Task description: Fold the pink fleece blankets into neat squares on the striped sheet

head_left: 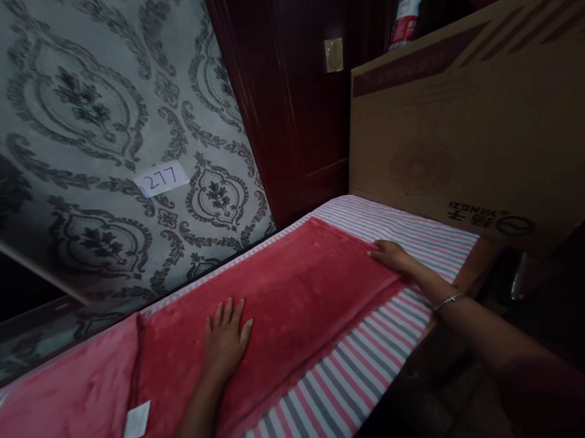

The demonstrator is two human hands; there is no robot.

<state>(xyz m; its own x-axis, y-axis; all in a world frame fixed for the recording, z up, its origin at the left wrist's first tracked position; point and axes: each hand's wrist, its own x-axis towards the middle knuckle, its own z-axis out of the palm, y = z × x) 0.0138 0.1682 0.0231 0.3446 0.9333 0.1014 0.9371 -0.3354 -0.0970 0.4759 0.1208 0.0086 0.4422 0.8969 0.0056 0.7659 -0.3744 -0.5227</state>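
Observation:
A red plush blanket (287, 286), folded into a long strip, lies over a striped cloth (330, 403). At its left end a lighter pinkish layer (65, 408) overlaps it, and a white label (136, 423) sticks out by that fold. My left hand (226, 337) rests flat on the red surface with its fingers spread. At the far right edge, my right hand (392, 255) has its thumb and fingers closed on the blanket's border. Each wrist wears a bangle.
A large cardboard box (466, 120) stands beyond the right end, with a plastic bottle (407, 14) behind its top edge. Patterned wallpaper (84, 107) carrying a paper marked 277 (162, 179) runs along the far side. A dark red wood panel (293, 92) adjoins it.

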